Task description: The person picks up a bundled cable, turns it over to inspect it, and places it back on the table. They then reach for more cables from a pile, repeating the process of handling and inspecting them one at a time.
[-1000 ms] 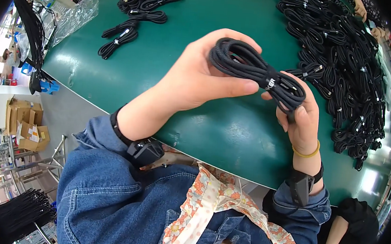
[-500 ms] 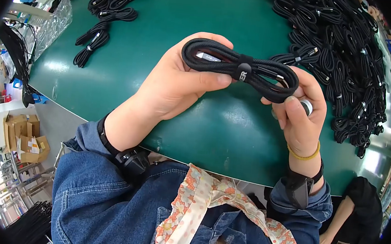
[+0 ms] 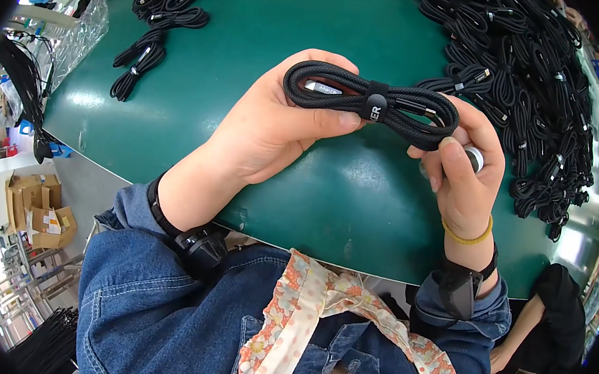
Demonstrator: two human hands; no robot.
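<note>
A coiled black braided cable (image 3: 331,71), cinched at its middle by a black strap (image 3: 376,100), is held level above the table between my two hands. My left hand (image 3: 266,123) grips its left loop, thumb in front and fingers behind. With thumb and fingers my right hand (image 3: 462,183) pinches the right end of the coil. Inside the loops two metal-tipped connectors show, one near each end. A small round white-and-silver thing (image 3: 473,159) is tucked in my right palm; its kind I cannot make out.
The green table (image 3: 297,208) carries a large heap of similar coiled cables (image 3: 528,100) on the right and several more bundles (image 3: 161,15) at the far left. Clear plastic (image 3: 89,30) lies at the left edge. Another person's arm (image 3: 520,334) is at lower right; cardboard boxes (image 3: 48,211) stand lower left.
The coil has tilted slightly, its right end rising a little. Both hands keep their hold. At lower right the other person has shifted slightly.
</note>
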